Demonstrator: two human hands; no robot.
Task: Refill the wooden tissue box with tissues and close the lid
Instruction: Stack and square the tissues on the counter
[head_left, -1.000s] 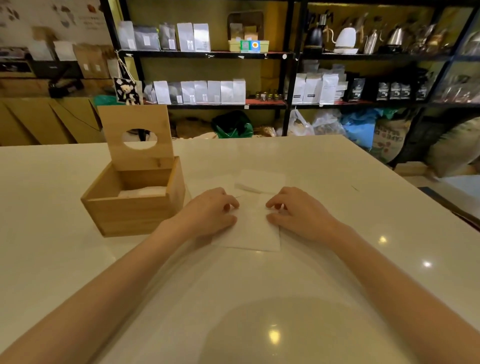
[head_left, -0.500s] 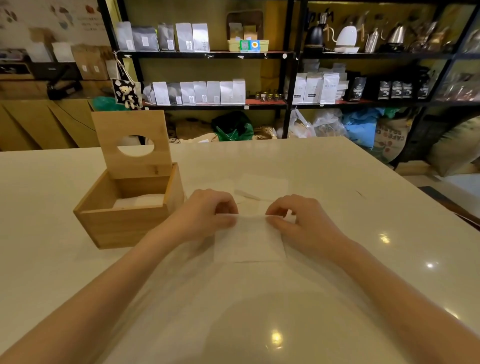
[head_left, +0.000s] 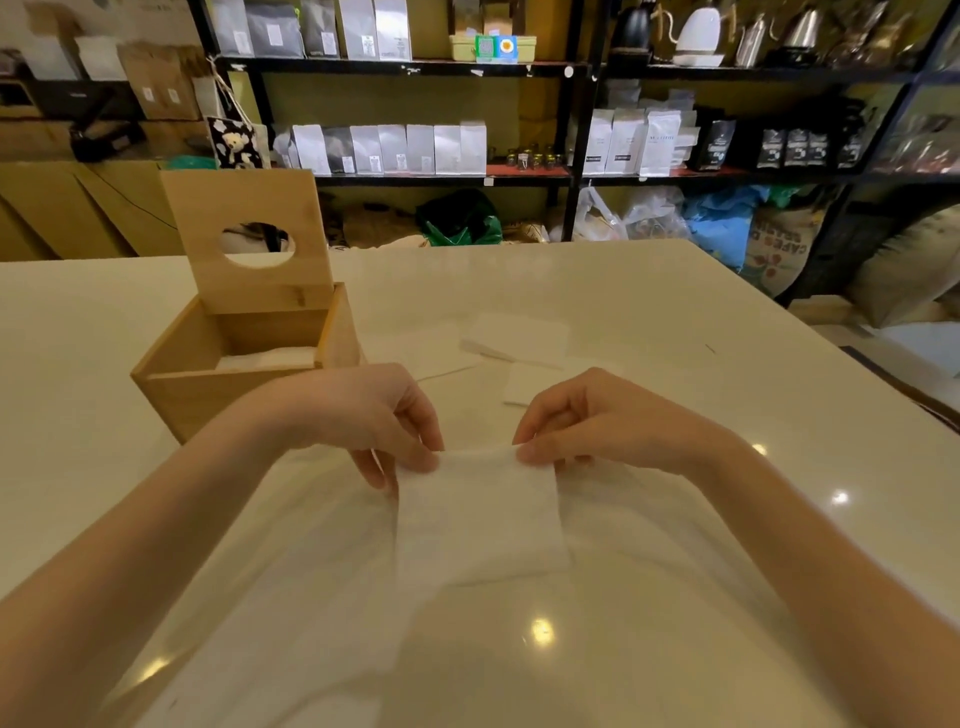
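A: Fingers of the left hand are pinched on the top left corner of the tissue, thumb against fingertips, and the right hand pinches the top right corner the same way. What makes this step go well?

B: Keep both pinches level so the top edge stays taut. The sheet hangs off that edge and its lower part drapes toward the table; if 1 hand drops, I'd expect it to crumple.

A: Where does it go?

B: Into the wooden box, just left of the left hand. Its lid stands upright at the back, the round hole facing us, and some tissues already lie inside. I'd carry the sheet over the front wall, lower it flat onto that stack, then let go with both hands together.

A: And the loose sheets farther back on the table?

B: At least 2 lie there, maybe more; they blur into the white top. They look like the next ones to load, so the lid should stay up until they're in

A: Any risk?

B: A corner snagging on the rim, so clear it first
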